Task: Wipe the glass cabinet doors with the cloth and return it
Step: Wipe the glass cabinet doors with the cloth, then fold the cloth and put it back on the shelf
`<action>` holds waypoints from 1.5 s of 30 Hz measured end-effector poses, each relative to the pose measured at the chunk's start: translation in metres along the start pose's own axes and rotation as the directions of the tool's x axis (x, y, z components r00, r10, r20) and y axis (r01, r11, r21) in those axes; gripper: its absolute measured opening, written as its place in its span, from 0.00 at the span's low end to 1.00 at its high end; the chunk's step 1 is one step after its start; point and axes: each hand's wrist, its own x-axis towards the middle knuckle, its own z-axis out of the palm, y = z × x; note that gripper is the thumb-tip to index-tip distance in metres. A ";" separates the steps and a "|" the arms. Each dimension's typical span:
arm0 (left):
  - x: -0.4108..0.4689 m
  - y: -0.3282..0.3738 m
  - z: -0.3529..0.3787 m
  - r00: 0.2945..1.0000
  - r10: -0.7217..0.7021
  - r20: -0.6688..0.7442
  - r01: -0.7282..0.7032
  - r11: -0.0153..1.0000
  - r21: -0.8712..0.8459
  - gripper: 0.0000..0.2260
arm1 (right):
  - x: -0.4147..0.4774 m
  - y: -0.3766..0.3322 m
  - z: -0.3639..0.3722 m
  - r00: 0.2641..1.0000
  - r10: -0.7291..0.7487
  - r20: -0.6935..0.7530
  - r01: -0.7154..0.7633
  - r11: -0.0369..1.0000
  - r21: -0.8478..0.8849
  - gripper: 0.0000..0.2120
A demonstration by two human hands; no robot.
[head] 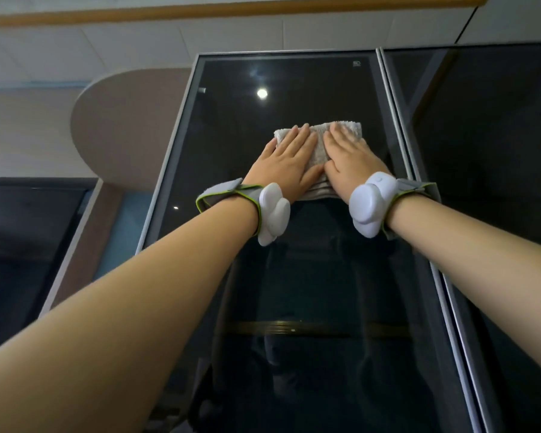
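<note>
A folded pale grey cloth (318, 142) lies flat against the dark glass cabinet door (294, 276), in its upper half. My left hand (286, 164) presses on the cloth's left part, fingers together and flat. My right hand (349, 157) presses on its right part the same way, thumb touching my left thumb. Both palms cover most of the cloth; only its top edge, middle strip and lower edge show. Each wrist carries a white device on a grey strap.
A second dark glass door (497, 182) stands to the right, split from the first by a grey metal frame (397, 145). At the left are a rounded brown panel (122, 126) and a dark window-like pane (22, 245). A white ceiling with a wooden beam (200, 14) is overhead.
</note>
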 end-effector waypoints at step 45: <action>-0.223 -0.178 -0.046 0.852 -0.310 0.422 0.519 0.606 -0.603 0.11 | -0.046 -0.272 0.034 0.969 -0.148 0.196 0.120 0.982 0.145 0.11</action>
